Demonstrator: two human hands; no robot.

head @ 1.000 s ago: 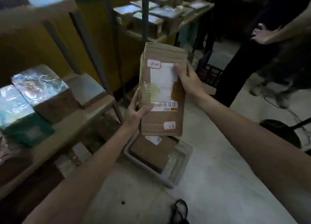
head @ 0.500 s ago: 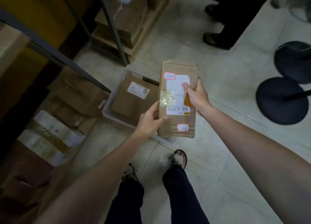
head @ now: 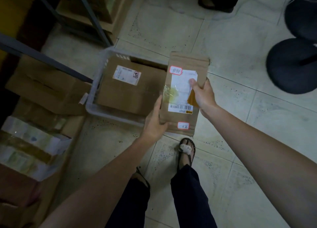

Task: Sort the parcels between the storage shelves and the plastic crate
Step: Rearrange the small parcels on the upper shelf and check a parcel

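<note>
Markings found; I can read none of them.
On the held parcel [head: 184,118] I note a white shipping label [head: 182,83] with a barcode [head: 180,106], an upper red-bordered sticker [head: 175,70] and a lower red-bordered sticker [head: 183,125], both handwritten. The second parcel [head: 127,97], in the crate [head: 109,114], bears a white label [head: 126,75] with black handwriting.

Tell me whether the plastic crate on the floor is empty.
Not empty. A cardboard parcel with a white label lies inside the plastic crate, covering most of its floor.
</note>
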